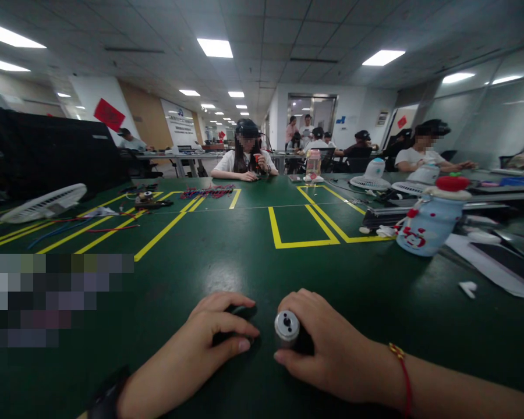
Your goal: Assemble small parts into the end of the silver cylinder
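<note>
Near the front middle of the table, my right hand [318, 343] is wrapped round a small cylindrical motor [287, 327]. Its silver end face points up, with a dark centre and small dark holes around it. To its left, a short gap away, rests my left hand [216, 329], thumb and forefinger brought together in a pinch and the other fingers curved. A tiny dark speck shows at those fingertips, too small to name. My palms and the motor's lower part are hidden.
Yellow tape [305, 244] marks the green table [209, 244]. At right stand a light-blue bottle [432, 224], a white earbud [467, 288] and papers [498, 267]. Wires [209, 192] and a white fan [48, 203] lie left. A person [247, 154] sits opposite.
</note>
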`<act>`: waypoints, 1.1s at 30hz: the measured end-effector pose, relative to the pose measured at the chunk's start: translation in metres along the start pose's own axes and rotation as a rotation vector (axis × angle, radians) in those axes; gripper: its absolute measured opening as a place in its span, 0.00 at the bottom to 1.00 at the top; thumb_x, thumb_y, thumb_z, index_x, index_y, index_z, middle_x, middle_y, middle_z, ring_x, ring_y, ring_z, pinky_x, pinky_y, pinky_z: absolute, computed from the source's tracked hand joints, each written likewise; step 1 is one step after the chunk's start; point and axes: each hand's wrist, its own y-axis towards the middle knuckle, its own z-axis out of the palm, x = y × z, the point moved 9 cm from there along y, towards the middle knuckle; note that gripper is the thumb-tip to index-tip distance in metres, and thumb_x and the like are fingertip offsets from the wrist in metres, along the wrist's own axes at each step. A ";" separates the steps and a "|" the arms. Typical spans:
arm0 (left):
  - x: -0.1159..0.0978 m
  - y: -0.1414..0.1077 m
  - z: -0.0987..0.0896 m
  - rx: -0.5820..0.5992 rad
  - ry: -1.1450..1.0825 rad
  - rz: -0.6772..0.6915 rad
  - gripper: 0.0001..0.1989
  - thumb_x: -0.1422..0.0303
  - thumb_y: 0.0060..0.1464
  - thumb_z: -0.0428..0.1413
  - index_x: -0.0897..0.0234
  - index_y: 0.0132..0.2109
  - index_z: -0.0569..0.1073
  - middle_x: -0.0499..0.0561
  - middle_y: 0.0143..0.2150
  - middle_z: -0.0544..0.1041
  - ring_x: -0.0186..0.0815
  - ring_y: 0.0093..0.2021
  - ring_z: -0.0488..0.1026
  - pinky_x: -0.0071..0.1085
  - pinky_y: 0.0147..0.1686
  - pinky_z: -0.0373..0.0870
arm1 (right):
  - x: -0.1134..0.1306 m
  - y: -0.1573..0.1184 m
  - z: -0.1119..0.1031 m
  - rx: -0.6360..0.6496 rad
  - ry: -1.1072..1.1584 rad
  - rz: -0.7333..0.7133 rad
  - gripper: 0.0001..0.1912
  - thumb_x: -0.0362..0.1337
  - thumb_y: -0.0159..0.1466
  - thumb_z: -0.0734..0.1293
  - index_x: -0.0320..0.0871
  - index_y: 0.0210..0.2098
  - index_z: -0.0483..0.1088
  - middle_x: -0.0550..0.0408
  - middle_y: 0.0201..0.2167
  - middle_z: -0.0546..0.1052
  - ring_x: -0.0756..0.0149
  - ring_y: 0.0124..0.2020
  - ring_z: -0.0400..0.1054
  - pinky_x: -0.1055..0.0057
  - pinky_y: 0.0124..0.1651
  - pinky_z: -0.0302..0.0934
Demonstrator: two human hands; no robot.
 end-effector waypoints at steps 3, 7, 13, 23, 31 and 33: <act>-0.003 -0.001 -0.002 0.008 -0.033 -0.014 0.15 0.71 0.55 0.60 0.47 0.48 0.78 0.49 0.57 0.73 0.47 0.59 0.67 0.50 0.59 0.60 | 0.000 0.000 0.000 -0.002 0.004 -0.007 0.13 0.36 0.56 0.71 0.43 0.40 0.66 0.54 0.37 0.71 0.61 0.37 0.61 0.64 0.41 0.56; -0.003 -0.005 -0.004 0.030 -0.039 -0.060 0.16 0.69 0.54 0.61 0.49 0.50 0.76 0.50 0.59 0.71 0.46 0.60 0.66 0.48 0.61 0.59 | -0.001 0.000 0.000 0.004 0.004 0.005 0.13 0.36 0.56 0.71 0.43 0.39 0.66 0.54 0.37 0.71 0.61 0.37 0.61 0.64 0.41 0.56; 0.000 -0.009 -0.005 0.059 -0.046 -0.091 0.12 0.68 0.55 0.60 0.52 0.47 0.75 0.49 0.62 0.68 0.44 0.62 0.64 0.47 0.61 0.58 | -0.001 0.001 0.001 0.020 0.008 0.009 0.12 0.35 0.56 0.71 0.43 0.38 0.66 0.54 0.37 0.71 0.61 0.37 0.60 0.64 0.41 0.55; -0.001 -0.005 -0.002 0.018 -0.046 -0.078 0.05 0.69 0.57 0.58 0.54 0.39 0.78 0.49 0.58 0.70 0.45 0.60 0.66 0.46 0.58 0.62 | -0.002 0.000 0.001 0.013 0.008 0.010 0.13 0.35 0.56 0.71 0.44 0.39 0.66 0.54 0.37 0.71 0.61 0.37 0.61 0.65 0.40 0.56; -0.004 0.000 -0.003 -0.051 -0.059 -0.067 0.04 0.67 0.57 0.59 0.54 0.39 0.79 0.50 0.57 0.72 0.46 0.58 0.67 0.48 0.58 0.63 | -0.001 0.001 0.001 -0.002 -0.006 -0.007 0.12 0.35 0.56 0.71 0.44 0.38 0.66 0.54 0.36 0.71 0.61 0.36 0.61 0.64 0.40 0.55; -0.011 0.005 -0.010 -0.117 -0.110 -0.060 0.05 0.66 0.58 0.57 0.54 0.40 0.79 0.50 0.55 0.73 0.44 0.56 0.69 0.45 0.57 0.64 | -0.001 0.000 0.000 -0.003 -0.010 -0.009 0.13 0.36 0.56 0.71 0.43 0.39 0.66 0.54 0.37 0.71 0.61 0.37 0.61 0.64 0.41 0.55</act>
